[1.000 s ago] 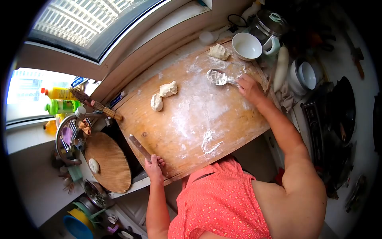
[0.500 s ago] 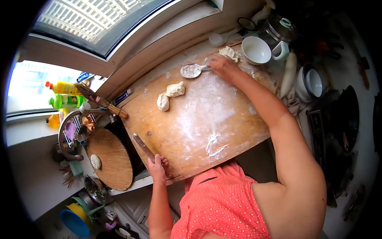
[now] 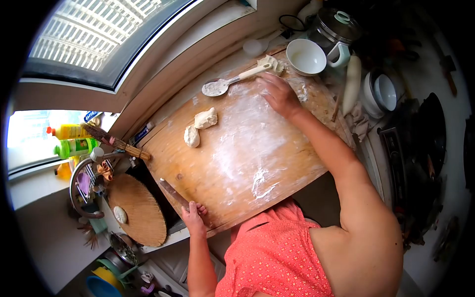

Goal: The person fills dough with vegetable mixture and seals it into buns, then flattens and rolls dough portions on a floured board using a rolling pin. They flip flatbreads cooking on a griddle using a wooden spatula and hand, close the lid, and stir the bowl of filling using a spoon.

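My right hand point(image 3: 281, 95) is over the floured wooden board point(image 3: 292, 163), fingers spread with nothing in them. Just beyond its fingertips lies a spoon point(image 3: 236, 79) with flour in its bowl and a pale handle. A rough dough lump point(image 3: 273, 64) sits behind the handle. My left hand point(image 3: 194, 217) grips a slim brown rolling pin point(image 3: 173, 192) at the board's near left edge. Two small dough pieces, one rounded point(image 3: 192, 136) and one longer point(image 3: 206, 118), touch each other left of the loose flour point(image 3: 247, 143).
A white bowl point(image 3: 306, 57) and a glass kettle point(image 3: 337, 27) stand at the back right, near a long pale roller point(image 3: 352, 84). On the left are a brush point(image 3: 116, 142), a faucet point(image 3: 74, 183), and a round slatted mat point(image 3: 138, 213) bearing one dough piece point(image 3: 119, 214).
My right hand has let go of the spoon and drawn back toward me. The spoon now lies at the board's far edge. My left hand still holds the rolling pin; the view has shifted slightly.
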Demonstrator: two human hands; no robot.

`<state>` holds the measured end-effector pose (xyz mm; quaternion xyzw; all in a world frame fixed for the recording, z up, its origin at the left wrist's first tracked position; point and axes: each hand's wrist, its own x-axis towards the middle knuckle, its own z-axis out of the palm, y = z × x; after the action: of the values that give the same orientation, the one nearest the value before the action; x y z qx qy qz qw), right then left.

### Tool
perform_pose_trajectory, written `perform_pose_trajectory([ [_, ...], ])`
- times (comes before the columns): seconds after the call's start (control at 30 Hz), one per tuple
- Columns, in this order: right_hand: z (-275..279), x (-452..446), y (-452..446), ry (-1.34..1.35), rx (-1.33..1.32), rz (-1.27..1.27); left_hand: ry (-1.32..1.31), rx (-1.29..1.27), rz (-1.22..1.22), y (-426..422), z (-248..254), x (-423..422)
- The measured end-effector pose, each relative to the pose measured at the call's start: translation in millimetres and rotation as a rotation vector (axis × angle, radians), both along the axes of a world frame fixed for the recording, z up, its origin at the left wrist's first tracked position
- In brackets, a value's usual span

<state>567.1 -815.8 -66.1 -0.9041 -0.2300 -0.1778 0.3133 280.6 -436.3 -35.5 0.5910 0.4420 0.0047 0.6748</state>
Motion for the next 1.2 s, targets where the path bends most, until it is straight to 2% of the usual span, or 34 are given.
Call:
perform_pose_trajectory([
  [0.07, -7.4, -16.3, -25.9, 0.044, 0.004, -0.087, 0.003, -0.001, -0.002, 0.9, -0.3, -0.3],
  [0.13, -8.7, -25.1, -41.7, 0.181, -0.19, -0.315, 0.008, -0.004, -0.009, 2.1, -0.4, -0.8],
  [0.17, -9.9, -23.9, -43.3, 0.184, -0.19, -0.319, 0.009, -0.006, -0.014, 2.6, -0.5, -0.1],
  [0.23, -1.0, -18.3, -37.8, 0.313, -0.408, -0.322, 0.024, 0.006, -0.021, 1.9, 1.8, 2.0],
  [0.27, -4.3, -17.6, -32.8, 0.315, -0.408, -0.324, 0.036, 0.017, -0.022, 1.3, 2.8, 2.5],
  [0.37, -10.2, -18.6, -14.5, 0.255, -0.478, -0.288, 0.017, -0.034, -0.013, 1.5, 3.9, 2.8],
  [0.43, 0.9, -28.5, -6.7, 0.359, -0.473, 0.149, 0.029, -0.026, -0.015, -0.1, 5.6, 4.5],
  [0.47, 8.1, -28.6, -6.8, 0.393, -0.361, 0.241, 0.041, -0.017, -0.013, -0.2, 5.9, 5.3],
  [0.5, 7.5, -25.7, -7.5, 0.391, -0.361, 0.242, 0.04, -0.017, -0.012, 0.0, 5.7, 4.9],
  [0.57, 4.0, -13.2, -10.5, 0.378, -0.29, -0.077, 0.02, -0.032, -0.009, -0.2, 4.4, 3.2],
  [0.77, -5.0, 14.4, 0.5, 0.336, -0.245, -0.135, 0.027, 0.0, -0.002, -0.7, 3.6, 2.2],
  [0.9, -8.7, 7.8, 8.3, 0.251, -0.234, -0.144, 0.037, 0.018, -0.014, -0.3, 2.5, 0.2],
  [0.97, -3.5, -8.3, 14.7, 0.367, -0.323, 0.28, 0.039, 0.01, -0.001, 0.9, 1.5, 1.4],
  [1.1, -17.6, -3.7, 7.4, 0.229, -0.221, 0.362, 0.065, 0.036, 0.008, -2.2, 3.5, 5.8],
  [1.13, 9.5, -0.4, 13.7, 0.304, -0.337, -0.004, 0.06, 0.024, 0.012, -2.5, 3.9, 2.8],
  [1.17, 9.1, -5.2, 21.4, 0.306, -0.335, -0.002, 0.048, 0.014, 0.012, -1.7, 3.9, 3.5],
  [1.2, 8.0, -14.8, 28.3, 0.294, -0.443, 0.104, 0.049, 0.015, 0.012, -1.9, 4.2, 5.8],
])
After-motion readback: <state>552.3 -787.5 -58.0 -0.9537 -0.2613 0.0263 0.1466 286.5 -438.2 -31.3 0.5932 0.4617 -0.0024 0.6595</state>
